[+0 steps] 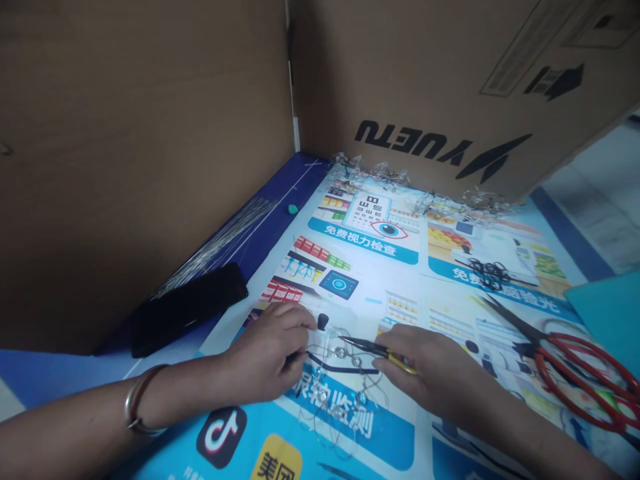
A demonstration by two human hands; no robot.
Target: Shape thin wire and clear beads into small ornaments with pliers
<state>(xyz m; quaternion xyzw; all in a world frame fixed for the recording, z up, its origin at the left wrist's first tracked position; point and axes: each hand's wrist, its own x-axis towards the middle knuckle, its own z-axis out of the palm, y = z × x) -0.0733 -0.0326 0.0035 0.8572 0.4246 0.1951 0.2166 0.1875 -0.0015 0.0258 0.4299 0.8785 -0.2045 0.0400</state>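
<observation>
In the head view, my left hand (277, 350) has its fingers curled and pinched at the left side of a looped wire piece with clear beads (356, 362). Its fingertips are partly hidden. My right hand (425, 363) is closed around a pair of small pliers with yellow handles (400, 361). Their dark, pointed jaws reach left over the top of the beaded wire, close to a bead. Whether the jaws grip the wire I cannot tell. Thin wire loops spread below, between both hands.
Red-handled scissors (565, 360) lie at the right, near a small heap of black loops (487, 272). A black phone (190, 307) and straight wires (220, 240) lie at the left. More wire pieces (380, 175) line the cardboard wall (425, 80) behind the printed sheet (350, 313).
</observation>
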